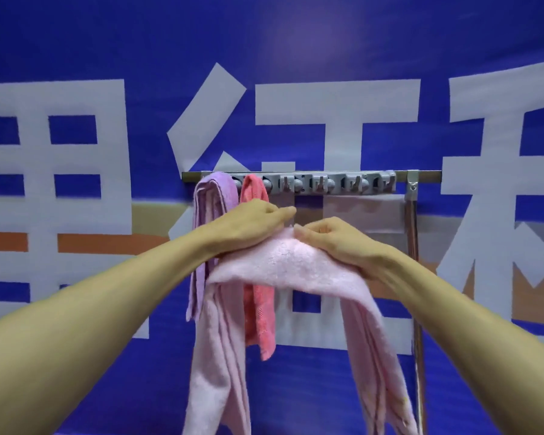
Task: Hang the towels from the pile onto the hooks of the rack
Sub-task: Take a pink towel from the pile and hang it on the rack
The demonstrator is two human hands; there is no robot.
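Fingers (277, 213) atop pink towel (291, 262) middle

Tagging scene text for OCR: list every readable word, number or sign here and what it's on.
"行": large white character, middle of the blue banner; its foot is hidden by the rack and towels, so this is a likely reading.
Left character, banner: cut by the frame edge, resembles "里", unsure.
Right character, banner: cut off, only a "禾"-like part shows.
Rack, towels: no text visible.
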